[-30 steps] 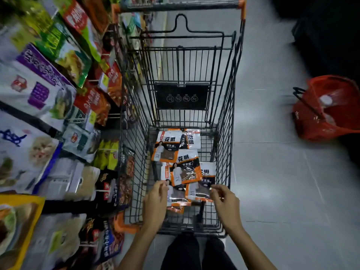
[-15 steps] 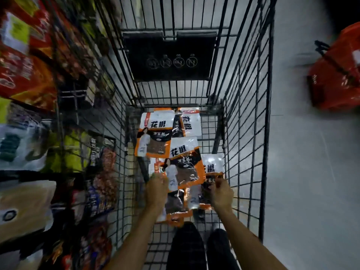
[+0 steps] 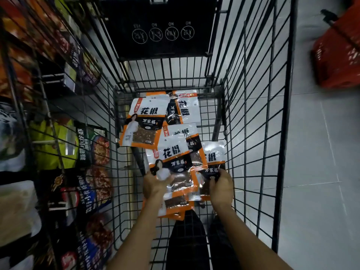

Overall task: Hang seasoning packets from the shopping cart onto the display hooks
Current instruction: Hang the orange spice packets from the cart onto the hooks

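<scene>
Several white, orange and black seasoning packets lie on the floor of a black wire shopping cart [image 3: 259,117]. My left hand [image 3: 154,185] grips the lower left of the top packet [image 3: 171,158] in the near pile. My right hand [image 3: 221,189] pinches the lower edge of a neighbouring packet [image 3: 214,156] on the right. Two more packets [image 3: 145,123] lie further back in the cart. Display racks with hanging packets [image 3: 64,145] stand to the left, seen through the cart's side wires.
A red shopping basket [image 3: 339,53] sits on the grey tiled floor at the upper right. The cart's black child-seat flap [image 3: 161,30] is at the far end. My dark trouser legs [image 3: 187,242] show behind the cart's near end.
The view has dropped closer into the cart. Both hands have reached deeper and taken hold of packets in the near pile.
</scene>
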`<state>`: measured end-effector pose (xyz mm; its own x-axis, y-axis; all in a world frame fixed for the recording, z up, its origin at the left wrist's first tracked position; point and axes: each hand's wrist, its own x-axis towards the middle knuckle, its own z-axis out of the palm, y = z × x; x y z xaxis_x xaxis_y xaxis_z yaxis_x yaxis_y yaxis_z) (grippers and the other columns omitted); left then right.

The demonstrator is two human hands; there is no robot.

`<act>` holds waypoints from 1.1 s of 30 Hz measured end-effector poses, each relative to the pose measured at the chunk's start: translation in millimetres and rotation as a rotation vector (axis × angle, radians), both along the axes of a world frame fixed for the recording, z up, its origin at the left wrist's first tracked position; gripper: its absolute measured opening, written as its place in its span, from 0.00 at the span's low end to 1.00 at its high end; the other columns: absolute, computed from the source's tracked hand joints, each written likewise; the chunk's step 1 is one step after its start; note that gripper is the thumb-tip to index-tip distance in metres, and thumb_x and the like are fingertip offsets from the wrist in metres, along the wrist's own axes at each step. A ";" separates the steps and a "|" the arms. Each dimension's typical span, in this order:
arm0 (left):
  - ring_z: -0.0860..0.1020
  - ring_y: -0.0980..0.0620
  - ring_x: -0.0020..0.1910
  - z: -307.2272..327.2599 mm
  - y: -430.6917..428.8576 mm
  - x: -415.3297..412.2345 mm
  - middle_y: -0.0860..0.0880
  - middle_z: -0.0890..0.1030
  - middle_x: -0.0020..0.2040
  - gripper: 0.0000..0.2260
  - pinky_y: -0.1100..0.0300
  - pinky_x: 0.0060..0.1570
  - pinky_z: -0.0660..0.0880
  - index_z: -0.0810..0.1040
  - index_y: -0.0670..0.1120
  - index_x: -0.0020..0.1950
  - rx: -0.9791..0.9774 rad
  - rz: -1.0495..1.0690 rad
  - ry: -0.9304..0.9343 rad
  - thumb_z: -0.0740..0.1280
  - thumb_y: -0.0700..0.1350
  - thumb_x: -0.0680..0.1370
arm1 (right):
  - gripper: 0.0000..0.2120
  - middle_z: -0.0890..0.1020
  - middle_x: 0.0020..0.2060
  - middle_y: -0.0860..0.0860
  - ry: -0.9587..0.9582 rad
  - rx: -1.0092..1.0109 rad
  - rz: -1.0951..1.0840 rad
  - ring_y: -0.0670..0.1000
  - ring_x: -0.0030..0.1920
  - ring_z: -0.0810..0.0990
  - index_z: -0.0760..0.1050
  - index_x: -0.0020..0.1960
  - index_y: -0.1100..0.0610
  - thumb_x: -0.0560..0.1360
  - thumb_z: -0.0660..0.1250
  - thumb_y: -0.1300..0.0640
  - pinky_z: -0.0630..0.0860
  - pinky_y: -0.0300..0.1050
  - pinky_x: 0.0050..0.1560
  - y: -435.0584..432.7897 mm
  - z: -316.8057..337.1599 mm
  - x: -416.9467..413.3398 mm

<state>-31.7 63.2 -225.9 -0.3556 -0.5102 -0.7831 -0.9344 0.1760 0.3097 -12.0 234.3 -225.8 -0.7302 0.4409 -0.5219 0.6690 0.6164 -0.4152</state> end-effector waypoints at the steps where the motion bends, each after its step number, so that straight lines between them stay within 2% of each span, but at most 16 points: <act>1: 0.78 0.43 0.51 4.3 -8.8 8.5 0.41 0.79 0.58 0.28 0.51 0.40 0.79 0.74 0.38 0.60 0.023 0.015 -0.021 0.80 0.44 0.64 | 0.13 0.78 0.56 0.57 0.001 0.003 0.008 0.56 0.56 0.76 0.73 0.61 0.62 0.77 0.61 0.65 0.74 0.46 0.55 -0.9 0.1 1.1; 2: 0.78 0.45 0.46 7.5 -18.5 16.8 0.41 0.79 0.56 0.25 0.56 0.32 0.76 0.76 0.38 0.55 0.041 0.019 -0.036 0.80 0.44 0.63 | 0.14 0.77 0.57 0.57 -0.004 0.009 0.018 0.56 0.57 0.75 0.71 0.62 0.61 0.77 0.61 0.64 0.75 0.48 0.56 -1.8 -0.4 3.2; 3: 0.77 0.46 0.44 9.9 -28.3 24.1 0.40 0.80 0.54 0.21 0.60 0.29 0.72 0.76 0.40 0.51 0.053 0.028 -0.046 0.80 0.42 0.63 | 0.15 0.76 0.59 0.57 -0.014 0.020 0.035 0.56 0.59 0.74 0.70 0.63 0.61 0.77 0.62 0.64 0.74 0.50 0.57 -2.6 -1.3 5.4; 5: 0.78 0.45 0.44 12.1 -45.7 34.8 0.38 0.80 0.53 0.20 0.59 0.31 0.74 0.77 0.39 0.50 0.086 0.024 -0.065 0.80 0.41 0.63 | 0.18 0.73 0.63 0.57 -0.047 0.053 0.086 0.56 0.63 0.71 0.68 0.66 0.60 0.76 0.64 0.63 0.73 0.52 0.61 -2.9 -4.7 9.9; 7: 0.79 0.43 0.46 14.8 -56.9 40.8 0.37 0.80 0.53 0.22 0.54 0.39 0.78 0.77 0.37 0.54 0.093 0.001 -0.080 0.79 0.41 0.65 | 0.22 0.69 0.67 0.56 -0.080 0.096 0.142 0.54 0.68 0.67 0.66 0.69 0.60 0.76 0.66 0.62 0.68 0.49 0.68 -4.4 -8.8 13.5; 10: 0.78 0.46 0.40 19.3 -67.4 44.5 0.39 0.80 0.51 0.17 0.60 0.33 0.73 0.76 0.39 0.50 0.064 -0.006 -0.043 0.79 0.41 0.66 | 0.26 0.68 0.69 0.55 -0.101 0.091 0.208 0.53 0.69 0.65 0.65 0.71 0.59 0.75 0.68 0.61 0.62 0.42 0.70 -13.9 -13.2 19.3; 13: 0.74 0.53 0.35 23.2 -73.1 43.8 0.42 0.78 0.47 0.17 0.65 0.29 0.67 0.76 0.40 0.50 0.052 0.004 0.023 0.78 0.40 0.66 | 0.28 0.67 0.70 0.54 -0.119 0.102 0.228 0.52 0.70 0.65 0.64 0.73 0.57 0.75 0.68 0.57 0.62 0.43 0.71 -26.0 -12.9 25.9; 16: 0.74 0.52 0.35 25.0 -74.2 40.7 0.45 0.77 0.45 0.18 0.66 0.30 0.66 0.76 0.40 0.52 0.075 -0.002 0.059 0.78 0.39 0.66 | 0.32 0.66 0.70 0.55 -0.116 0.103 0.136 0.54 0.69 0.65 0.62 0.73 0.58 0.74 0.71 0.55 0.66 0.47 0.69 -30.3 -10.7 22.6; 19: 0.75 0.51 0.36 26.7 -71.8 37.8 0.50 0.77 0.38 0.18 0.67 0.29 0.66 0.77 0.42 0.52 0.093 -0.006 0.104 0.78 0.37 0.66 | 0.34 0.69 0.67 0.55 -0.138 0.103 0.055 0.55 0.67 0.67 0.61 0.71 0.60 0.71 0.73 0.54 0.68 0.49 0.67 -31.7 -8.9 17.4; 20: 0.75 0.53 0.35 25.5 -71.9 37.7 0.51 0.77 0.39 0.20 0.67 0.30 0.66 0.76 0.40 0.55 0.096 0.000 0.111 0.78 0.37 0.66 | 0.34 0.69 0.66 0.56 -0.155 0.103 0.022 0.55 0.66 0.67 0.61 0.70 0.60 0.71 0.74 0.54 0.68 0.50 0.66 -32.3 -8.6 15.9; 22: 0.73 0.55 0.34 25.9 -70.4 37.3 0.46 0.79 0.45 0.20 0.67 0.31 0.67 0.76 0.39 0.55 0.104 -0.009 0.110 0.78 0.37 0.66 | 0.34 0.70 0.65 0.57 -0.171 0.087 -0.039 0.56 0.65 0.68 0.62 0.69 0.61 0.70 0.75 0.56 0.68 0.51 0.65 -33.2 -8.4 13.1; 25: 0.75 0.51 0.41 27.6 -70.1 37.4 0.45 0.78 0.48 0.24 0.65 0.34 0.69 0.75 0.39 0.59 0.119 -0.019 0.120 0.78 0.39 0.66 | 0.39 0.70 0.65 0.60 -0.150 0.067 -0.128 0.59 0.65 0.68 0.61 0.70 0.62 0.67 0.77 0.57 0.66 0.53 0.66 -33.3 -8.0 9.4; 27: 0.77 0.49 0.44 26.6 -71.7 37.8 0.45 0.79 0.48 0.22 0.64 0.36 0.71 0.77 0.41 0.57 0.133 -0.036 0.139 0.78 0.38 0.65 | 0.42 0.70 0.64 0.61 -0.149 0.052 -0.205 0.60 0.66 0.67 0.61 0.70 0.63 0.63 0.80 0.56 0.64 0.54 0.66 -33.4 -6.4 7.1; 29: 0.77 0.50 0.47 27.9 -72.1 36.7 0.48 0.78 0.48 0.22 0.63 0.41 0.72 0.77 0.44 0.57 0.148 -0.048 0.157 0.78 0.37 0.65 | 0.40 0.72 0.62 0.61 -0.172 0.041 -0.260 0.60 0.65 0.69 0.65 0.68 0.64 0.62 0.81 0.55 0.67 0.54 0.65 -32.8 -5.8 5.5; 30: 0.76 0.52 0.45 28.1 -72.5 36.1 0.50 0.78 0.46 0.21 0.65 0.39 0.72 0.76 0.46 0.56 0.159 -0.057 0.161 0.78 0.36 0.66 | 0.37 0.74 0.60 0.61 -0.191 0.025 -0.282 0.60 0.63 0.71 0.69 0.65 0.64 0.61 0.81 0.55 0.69 0.55 0.64 -31.7 -5.3 4.8; 33: 0.76 0.59 0.34 32.9 -71.9 32.6 0.54 0.79 0.39 0.14 0.69 0.26 0.71 0.76 0.48 0.43 0.201 -0.033 0.140 0.76 0.34 0.67 | 0.25 0.82 0.52 0.59 -0.181 -0.157 -0.409 0.58 0.52 0.80 0.76 0.54 0.63 0.61 0.81 0.58 0.79 0.49 0.50 -25.5 -1.1 5.9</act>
<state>0.9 -8.6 -193.1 -0.4816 -0.3351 -0.8098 -0.8748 0.1272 0.4676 -6.2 208.9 -226.9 -0.4038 0.5791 -0.7082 0.9142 0.2260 -0.3365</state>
